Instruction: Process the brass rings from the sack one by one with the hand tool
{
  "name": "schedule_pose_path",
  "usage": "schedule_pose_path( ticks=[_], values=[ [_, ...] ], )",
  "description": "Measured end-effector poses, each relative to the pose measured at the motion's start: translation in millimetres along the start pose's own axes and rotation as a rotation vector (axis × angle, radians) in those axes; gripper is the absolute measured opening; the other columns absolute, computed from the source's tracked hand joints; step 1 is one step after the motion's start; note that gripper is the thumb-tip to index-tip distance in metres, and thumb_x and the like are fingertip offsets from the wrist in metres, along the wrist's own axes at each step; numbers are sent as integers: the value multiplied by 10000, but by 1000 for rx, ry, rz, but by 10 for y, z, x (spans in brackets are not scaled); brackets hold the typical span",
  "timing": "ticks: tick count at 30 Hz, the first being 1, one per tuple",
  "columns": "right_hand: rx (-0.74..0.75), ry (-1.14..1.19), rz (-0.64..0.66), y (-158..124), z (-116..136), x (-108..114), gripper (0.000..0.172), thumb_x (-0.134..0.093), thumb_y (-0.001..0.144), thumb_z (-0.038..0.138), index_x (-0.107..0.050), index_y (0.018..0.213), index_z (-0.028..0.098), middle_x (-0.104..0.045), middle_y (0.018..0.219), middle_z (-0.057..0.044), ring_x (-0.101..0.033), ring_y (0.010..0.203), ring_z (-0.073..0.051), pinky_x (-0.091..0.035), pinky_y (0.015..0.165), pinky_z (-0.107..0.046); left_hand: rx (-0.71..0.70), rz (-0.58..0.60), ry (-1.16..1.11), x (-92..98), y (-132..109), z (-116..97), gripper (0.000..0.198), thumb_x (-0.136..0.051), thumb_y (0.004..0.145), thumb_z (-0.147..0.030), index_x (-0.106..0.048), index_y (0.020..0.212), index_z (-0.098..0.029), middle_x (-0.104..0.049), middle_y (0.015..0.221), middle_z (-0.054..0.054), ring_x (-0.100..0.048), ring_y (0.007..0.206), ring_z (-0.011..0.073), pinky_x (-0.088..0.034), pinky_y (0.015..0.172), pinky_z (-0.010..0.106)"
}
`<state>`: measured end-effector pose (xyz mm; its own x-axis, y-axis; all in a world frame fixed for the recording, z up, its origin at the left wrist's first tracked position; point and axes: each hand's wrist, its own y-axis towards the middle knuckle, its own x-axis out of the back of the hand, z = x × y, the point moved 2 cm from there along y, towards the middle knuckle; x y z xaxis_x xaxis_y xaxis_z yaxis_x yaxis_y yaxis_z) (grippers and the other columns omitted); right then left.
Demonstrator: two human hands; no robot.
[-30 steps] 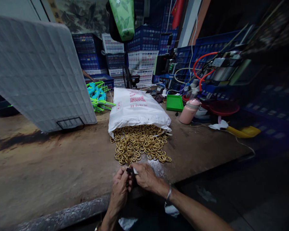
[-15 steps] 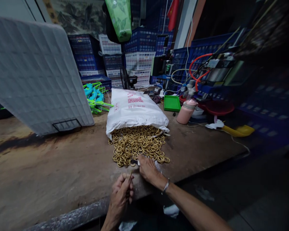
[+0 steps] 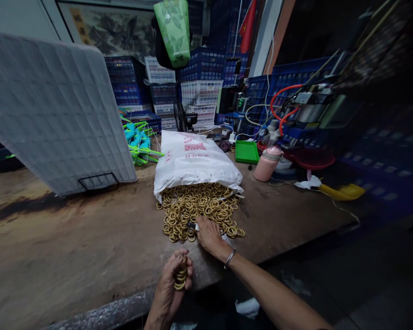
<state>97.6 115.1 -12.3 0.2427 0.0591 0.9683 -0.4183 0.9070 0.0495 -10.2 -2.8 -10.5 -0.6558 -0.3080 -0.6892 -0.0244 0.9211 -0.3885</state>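
Observation:
My left hand (image 3: 167,282) is closed around several brass-coloured rings (image 3: 180,277), held in a stack just past the table's front edge. My right hand (image 3: 209,236) reaches down to the front of a heap of loose rings (image 3: 199,204). From its fingers sticks out a small tool (image 3: 192,226), white near the fingertips with a flat dark end; its exact kind is unclear. The heap spills from the mouth of a white woven sack (image 3: 198,162) with red print, lying on its side.
A quilted pale panel (image 3: 55,114) stands on the table (image 3: 89,247) at left, beside green-and-blue plastic frames (image 3: 139,140). To the right are a green tray (image 3: 247,151), a pink bottle (image 3: 267,165) and a yellow scoop (image 3: 342,191). Stacked crates (image 3: 201,91) line the back.
My left hand has turned, bringing the held rings into view. My right hand has shifted slightly up and left into the heap with the tool. The camera view has tilted slightly.

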Motion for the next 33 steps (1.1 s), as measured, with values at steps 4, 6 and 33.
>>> schedule_pose_path(
  ticks=[4, 6, 33],
  values=[
    [99, 105, 4, -53, 10, 70, 218, -405, 749, 128, -493, 943, 172, -550, 907, -67, -502, 754, -156, -301, 632, -247, 4, -56, -53, 31, 37, -13, 192, -663, 661, -297, -580, 698, -128, -585, 666, 17, -540, 560, 91, -361, 386, 154],
    [165, 198, 14, -96, 39, 120, 203, -416, 736, 106, -508, 902, 178, -569, 824, -39, -500, 730, -141, -295, 627, -230, -30, -97, -44, 32, 54, -27, 204, -692, 629, -286, -565, 675, -133, -588, 671, 7, -550, 567, 90, -377, 395, 150],
    [-155, 1127, 384, -356, 298, 69, 262, -411, 782, 359, -444, 602, 170, -382, 460, 71, -278, 385, -51, -212, 394, -182, -304, -201, 553, 13, 26, -17, 296, -596, 674, -458, -561, 689, -165, -414, 437, -81, -318, 347, 41, -247, 340, 155]
  ],
)
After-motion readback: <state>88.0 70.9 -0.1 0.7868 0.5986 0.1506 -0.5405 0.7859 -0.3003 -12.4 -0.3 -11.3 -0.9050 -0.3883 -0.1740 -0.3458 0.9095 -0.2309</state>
